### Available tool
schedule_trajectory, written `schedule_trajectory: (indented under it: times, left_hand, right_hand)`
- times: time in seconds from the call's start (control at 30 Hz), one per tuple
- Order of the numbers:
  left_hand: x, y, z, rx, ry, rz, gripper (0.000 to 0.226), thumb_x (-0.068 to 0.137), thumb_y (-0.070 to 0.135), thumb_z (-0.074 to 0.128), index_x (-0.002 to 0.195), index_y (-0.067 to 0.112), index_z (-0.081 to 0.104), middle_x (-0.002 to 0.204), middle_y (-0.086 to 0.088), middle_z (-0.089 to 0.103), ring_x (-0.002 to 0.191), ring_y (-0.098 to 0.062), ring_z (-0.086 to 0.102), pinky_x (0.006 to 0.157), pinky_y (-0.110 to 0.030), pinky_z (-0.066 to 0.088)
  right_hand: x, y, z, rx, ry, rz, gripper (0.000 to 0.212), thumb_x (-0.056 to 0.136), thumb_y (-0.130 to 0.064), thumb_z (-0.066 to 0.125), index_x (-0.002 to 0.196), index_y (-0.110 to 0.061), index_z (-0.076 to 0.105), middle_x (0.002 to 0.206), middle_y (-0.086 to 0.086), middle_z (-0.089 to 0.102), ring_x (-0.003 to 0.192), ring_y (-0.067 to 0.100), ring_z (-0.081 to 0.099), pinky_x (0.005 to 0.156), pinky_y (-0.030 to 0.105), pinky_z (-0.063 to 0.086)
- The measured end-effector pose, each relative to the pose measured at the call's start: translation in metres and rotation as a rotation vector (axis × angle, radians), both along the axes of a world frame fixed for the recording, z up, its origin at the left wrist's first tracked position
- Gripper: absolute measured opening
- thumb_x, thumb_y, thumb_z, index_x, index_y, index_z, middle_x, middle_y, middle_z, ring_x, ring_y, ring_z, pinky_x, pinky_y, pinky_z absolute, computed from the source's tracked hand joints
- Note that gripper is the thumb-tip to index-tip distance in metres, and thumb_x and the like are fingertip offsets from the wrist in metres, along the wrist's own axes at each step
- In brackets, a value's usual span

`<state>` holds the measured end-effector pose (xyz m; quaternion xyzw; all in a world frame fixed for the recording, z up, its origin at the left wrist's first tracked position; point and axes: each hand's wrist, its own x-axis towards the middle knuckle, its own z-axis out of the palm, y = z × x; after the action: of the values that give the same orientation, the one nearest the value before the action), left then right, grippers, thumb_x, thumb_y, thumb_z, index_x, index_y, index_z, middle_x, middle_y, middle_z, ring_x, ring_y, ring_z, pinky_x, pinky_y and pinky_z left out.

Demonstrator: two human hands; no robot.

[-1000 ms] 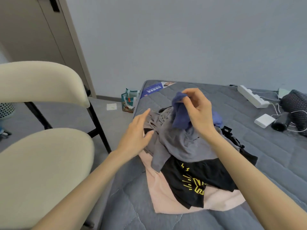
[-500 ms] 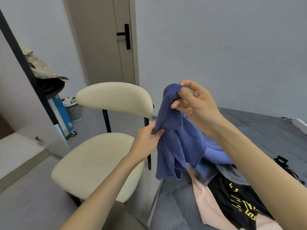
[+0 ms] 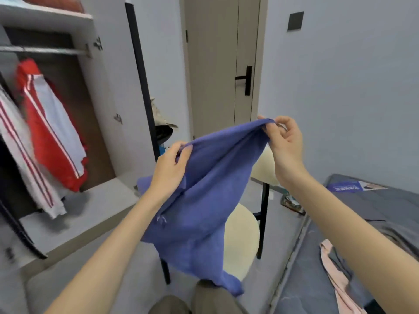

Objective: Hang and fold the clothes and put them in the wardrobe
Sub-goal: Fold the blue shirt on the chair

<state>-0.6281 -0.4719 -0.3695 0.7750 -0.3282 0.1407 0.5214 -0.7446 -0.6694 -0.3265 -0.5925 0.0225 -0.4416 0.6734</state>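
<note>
Blue shirt point(image 3: 204, 200) held up w/ both hands, in front of cream chair point(image 3: 242, 241).
Left hand point(image 3: 169, 171) fingers clamped on one top edge, right hand point(image 3: 284, 141) pinching the other; wardrobe point(image 3: 68, 109) open at left.

Your left grip point(image 3: 169, 171) and right grip point(image 3: 286, 143) each pinch the top edge of a blue shirt point(image 3: 204, 200) and hold it up in front of you, the right higher than the left, so the cloth hangs in front of a cream chair point(image 3: 242, 241). To your left the wardrobe point(image 3: 106, 87) stands open. A red jacket point(image 3: 52, 132) and a white striped garment point(image 3: 25, 159) hang inside, below its rail point(image 3: 43, 50). On your right a pink garment point(image 3: 327, 251) lies on the grey bed point(image 3: 362, 200) — and a closed door point(image 3: 215, 64) is ahead.
</note>
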Motion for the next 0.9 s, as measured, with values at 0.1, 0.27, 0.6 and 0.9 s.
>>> schedule_trajectory:
  times: [0.1,0.27,0.6,0.9]
  left_hand:
    - [0.005,0.016,-0.002,0.27,-0.178,0.006,0.057,0.081,0.037,0.073,0.126,0.046,0.041,0.115,0.018,0.054,0.097,-0.002,0.051,0.073,-0.013,0.041]
    - [0.013,0.021,-0.015,0.358,-0.085,-0.03,0.054,0.072,-0.019,0.038,0.092,0.031,0.031,0.095,0.006,0.034,0.085,-0.018,0.036,0.065,-0.022,0.032]
    - [0.037,0.043,-0.057,0.553,-0.034,0.273,0.017,0.098,0.01,0.05,0.108,0.017,0.062,0.105,-0.006,0.066,0.086,-0.02,0.058,0.071,-0.025,0.042]
    - [0.096,0.037,-0.115,0.764,0.001,0.353,0.025,0.101,0.028,0.044,0.106,0.028,0.068,0.101,-0.007,0.06,0.088,-0.027,0.059,0.076,-0.043,0.054]
  right_hand:
    - [0.013,-0.003,0.001,-0.085,0.015,-0.041,0.018,0.1,-0.012,0.047,0.088,-0.025,0.046,0.123,-0.003,0.066,0.113,0.001,0.06,0.096,0.02,0.045]
    - [0.023,-0.009,-0.003,-0.169,0.076,-0.051,0.018,0.099,-0.024,0.048,0.085,-0.036,0.048,0.135,-0.015,0.057,0.118,-0.01,0.052,0.093,0.019,0.039]
    - [0.044,-0.02,-0.054,-0.217,0.218,-0.129,0.013,0.096,-0.015,0.053,0.087,-0.024,0.051,0.117,0.0,0.066,0.117,-0.003,0.055,0.102,0.03,0.042]
    - [0.114,-0.04,-0.139,-0.253,0.518,-0.228,0.001,0.095,-0.014,0.054,0.096,-0.014,0.054,0.097,-0.01,0.057,0.099,0.011,0.052,0.085,0.024,0.035]
